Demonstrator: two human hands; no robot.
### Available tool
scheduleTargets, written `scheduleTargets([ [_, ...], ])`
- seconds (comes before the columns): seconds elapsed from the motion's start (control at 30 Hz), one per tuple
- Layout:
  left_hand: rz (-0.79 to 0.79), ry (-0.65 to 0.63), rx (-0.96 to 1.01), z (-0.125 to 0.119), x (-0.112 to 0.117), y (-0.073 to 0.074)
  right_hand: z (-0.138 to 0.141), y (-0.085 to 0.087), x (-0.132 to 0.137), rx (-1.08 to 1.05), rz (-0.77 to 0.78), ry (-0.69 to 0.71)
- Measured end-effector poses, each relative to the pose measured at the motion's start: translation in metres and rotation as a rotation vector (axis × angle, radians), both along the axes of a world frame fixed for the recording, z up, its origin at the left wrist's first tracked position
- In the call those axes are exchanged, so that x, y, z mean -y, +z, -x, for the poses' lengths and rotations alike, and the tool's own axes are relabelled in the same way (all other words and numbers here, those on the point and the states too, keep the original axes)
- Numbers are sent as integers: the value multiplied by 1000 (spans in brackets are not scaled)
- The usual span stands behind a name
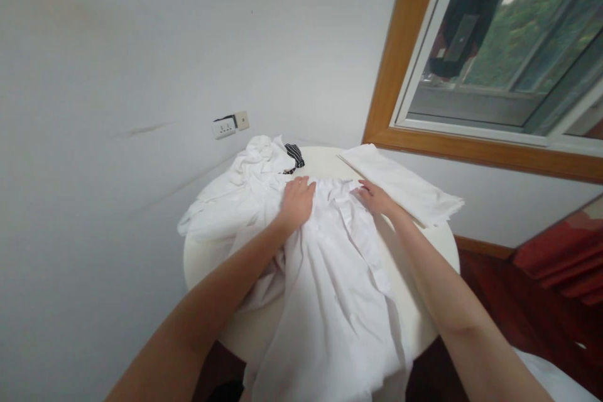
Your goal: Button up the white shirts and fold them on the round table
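Note:
A white garment [330,276] lies spread over a small round white table [438,245] and hangs off its near edge. My left hand [296,201] rests flat on the garment's upper part, fingers stretched out. My right hand [374,196] lies on the cloth's upper right edge, fingers extended and touching the fabric. Neither hand lifts the cloth.
A heap of crumpled white cloth [245,182] sits at the table's back left, with a black-and-white striped piece [294,156] behind it. A folded white cloth [400,182] lies at the back right. A wall socket [230,125], a wood-framed window [471,151] and red floor [518,301] surround the table.

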State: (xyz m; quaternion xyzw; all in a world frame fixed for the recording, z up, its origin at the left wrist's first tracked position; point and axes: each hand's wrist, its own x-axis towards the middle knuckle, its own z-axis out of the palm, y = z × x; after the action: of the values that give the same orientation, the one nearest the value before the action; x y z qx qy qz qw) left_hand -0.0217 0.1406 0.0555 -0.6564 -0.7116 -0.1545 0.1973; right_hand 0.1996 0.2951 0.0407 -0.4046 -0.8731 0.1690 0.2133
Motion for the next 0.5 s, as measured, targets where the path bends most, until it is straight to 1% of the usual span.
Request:
scheduleTargets([
  [0.07, -2, -107, 43, -7, 4, -9, -19, -6, -7, 15, -4, -30],
  [0.13, 32, -214, 57, -11, 4, -17, -29, -8, -10, 113, -23, -8],
  [0.2, 77, -283, 63, -13, 2, -24, -29, -9, -7, 212, -68, 21],
  [0.27, 100, -311, 73, -14, 1, -27, -19, -11, 0, 223, -121, 13],
  [0.37, 101, -386, 60, -15, 2, -27, 2, -16, 14, 106, -137, 1],
  [0.43, 140, -429, 60, -16, 3, -28, 14, -19, 21, -16, -108, 35],
  [0.5, 216, -403, 98, -16, 2, -31, 18, -19, 24, -173, -57, 62],
])
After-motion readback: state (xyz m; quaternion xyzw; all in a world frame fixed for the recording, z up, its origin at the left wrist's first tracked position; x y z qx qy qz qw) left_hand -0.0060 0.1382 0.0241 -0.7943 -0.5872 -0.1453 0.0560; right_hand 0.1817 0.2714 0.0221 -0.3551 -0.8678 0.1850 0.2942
